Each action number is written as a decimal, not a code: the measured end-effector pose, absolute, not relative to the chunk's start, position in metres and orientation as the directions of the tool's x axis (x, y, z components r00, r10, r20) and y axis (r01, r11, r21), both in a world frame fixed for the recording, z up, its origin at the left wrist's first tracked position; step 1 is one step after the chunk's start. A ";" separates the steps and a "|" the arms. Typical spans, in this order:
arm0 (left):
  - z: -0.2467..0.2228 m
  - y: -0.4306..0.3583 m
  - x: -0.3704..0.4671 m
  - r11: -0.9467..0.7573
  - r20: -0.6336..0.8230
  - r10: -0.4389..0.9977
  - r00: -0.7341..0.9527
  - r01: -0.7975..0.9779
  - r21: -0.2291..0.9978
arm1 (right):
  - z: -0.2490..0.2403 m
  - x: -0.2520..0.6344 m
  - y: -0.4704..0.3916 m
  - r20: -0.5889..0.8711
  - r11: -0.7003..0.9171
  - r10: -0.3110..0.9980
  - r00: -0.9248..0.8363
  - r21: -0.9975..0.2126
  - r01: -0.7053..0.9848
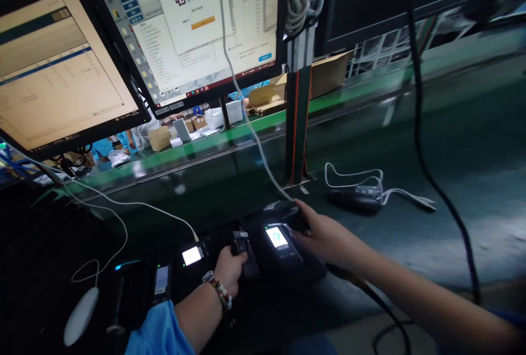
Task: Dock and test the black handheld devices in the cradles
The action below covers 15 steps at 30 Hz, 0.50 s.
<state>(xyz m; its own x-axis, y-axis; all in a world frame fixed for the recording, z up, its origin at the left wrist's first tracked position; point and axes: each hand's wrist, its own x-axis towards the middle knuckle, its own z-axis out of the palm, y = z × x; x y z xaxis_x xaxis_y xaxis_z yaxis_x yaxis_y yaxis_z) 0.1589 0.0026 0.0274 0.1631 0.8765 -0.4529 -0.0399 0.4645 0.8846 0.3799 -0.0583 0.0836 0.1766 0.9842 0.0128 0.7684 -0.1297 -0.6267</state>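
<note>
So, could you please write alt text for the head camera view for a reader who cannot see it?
A person's left hand grips a small black device while the right hand rests on a black handset with a lit screen, on a dark workbench. More lit devices, white cables and a white mouse lie left; two monitors hang above.

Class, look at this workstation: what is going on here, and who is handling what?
A person sits at a dark bench under two lit monitors. The left hand closes its grip on a small black device, while the right hand rests on a black phone-like unit with a glowing screen, which a white cable seems to reach. Further devices with lit screens lie in a row to the left, and a white mouse sits at the near edge.
</note>
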 end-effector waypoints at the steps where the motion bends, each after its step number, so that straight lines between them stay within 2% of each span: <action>1: 0.028 0.001 0.155 0.451 -0.432 0.881 0.190 -0.069 0.890 | 0.080 0.385 -0.054 -0.013 -0.220 0.969 0.248 -0.505 0.835; 3: 0.031 -0.004 0.145 0.427 -0.374 0.884 0.281 -0.159 0.890 | 0.068 0.398 -0.044 -0.039 -0.336 0.939 0.341 -0.307 0.890; 4: 0.033 -0.008 0.140 0.430 -0.344 0.876 0.338 -0.224 0.875 | 0.059 0.405 -0.039 -0.053 -0.360 0.932 0.359 -0.250 0.899; 7: 0.037 -0.024 0.126 0.513 -0.308 0.821 0.481 -0.384 0.768 | 0.033 0.424 -0.028 -0.090 -0.364 0.931 0.353 -0.196 0.911; 10: 0.039 -0.039 0.117 0.594 -0.343 0.775 0.531 -0.425 0.683 | 0.022 0.430 -0.024 -0.099 -0.355 0.934 0.344 -0.148 0.923; 13: 0.039 -0.050 0.115 0.625 -0.355 0.755 0.551 -0.444 0.642 | 0.038 0.421 -0.027 -0.061 -0.375 0.926 0.372 -0.060 0.925; 15: 0.039 -0.055 0.116 0.638 -0.363 0.748 0.555 -0.451 0.625 | 0.058 0.404 -0.037 0.031 -0.315 0.948 0.316 -0.038 0.948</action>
<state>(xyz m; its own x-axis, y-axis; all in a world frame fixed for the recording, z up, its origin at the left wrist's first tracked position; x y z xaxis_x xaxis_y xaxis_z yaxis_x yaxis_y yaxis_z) 0.1160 -0.0547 0.0390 0.5553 0.7483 -0.3630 -0.4508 0.6376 0.6247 0.4041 -0.0368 0.0581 0.3162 0.9482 0.0313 0.9483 -0.3150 -0.0377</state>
